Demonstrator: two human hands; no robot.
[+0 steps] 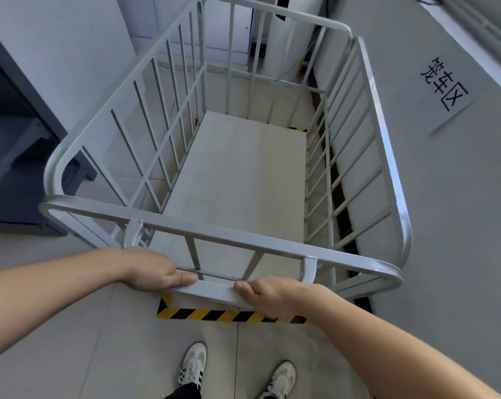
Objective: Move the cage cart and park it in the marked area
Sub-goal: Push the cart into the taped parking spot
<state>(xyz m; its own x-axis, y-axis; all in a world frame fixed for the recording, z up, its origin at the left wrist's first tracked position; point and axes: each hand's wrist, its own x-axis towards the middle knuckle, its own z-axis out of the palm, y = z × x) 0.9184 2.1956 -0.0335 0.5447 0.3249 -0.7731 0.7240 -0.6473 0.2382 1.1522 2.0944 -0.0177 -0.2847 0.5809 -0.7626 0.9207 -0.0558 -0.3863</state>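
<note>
A light grey cage cart (387, 156) with barred sides and a pale floor board stands in front of me, close along the grey wall on the right. Its push handle (214, 290) runs across the near end. My left hand (154, 269) grips the handle's left part and my right hand (272, 295) grips its right part. Yellow-and-black striped tape (229, 315) marks the floor just under the handle, with more tape (299, 129) showing beyond the cart's far right corner. The cart stands between these tape marks.
A paper sign with black characters (445, 84) hangs on the right wall. A dark blue cabinet (19, 156) stands to the left of the cart. My two white shoes (194, 364) stand on the tiled floor behind the tape.
</note>
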